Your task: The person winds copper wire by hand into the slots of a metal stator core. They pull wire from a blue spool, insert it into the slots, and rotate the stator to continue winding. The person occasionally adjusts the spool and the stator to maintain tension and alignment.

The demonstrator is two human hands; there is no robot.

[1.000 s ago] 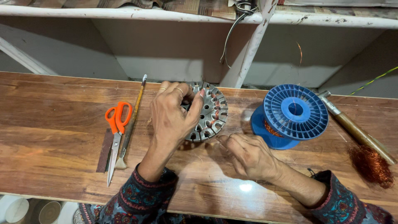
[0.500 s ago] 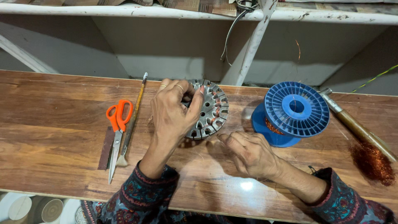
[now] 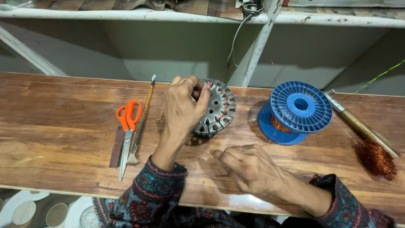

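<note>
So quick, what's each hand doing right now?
Left hand: closed over the metal stator, gripping its rim.
Right hand: fingers curled on the bench; whether they pinch anything cannot be told.

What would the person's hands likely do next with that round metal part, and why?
Probably the right hand draws the thin copper wire taut toward a slot. The left hand already grips the slotted metal core, some slots hold copper, and the blue spool stands beside it.
</note>
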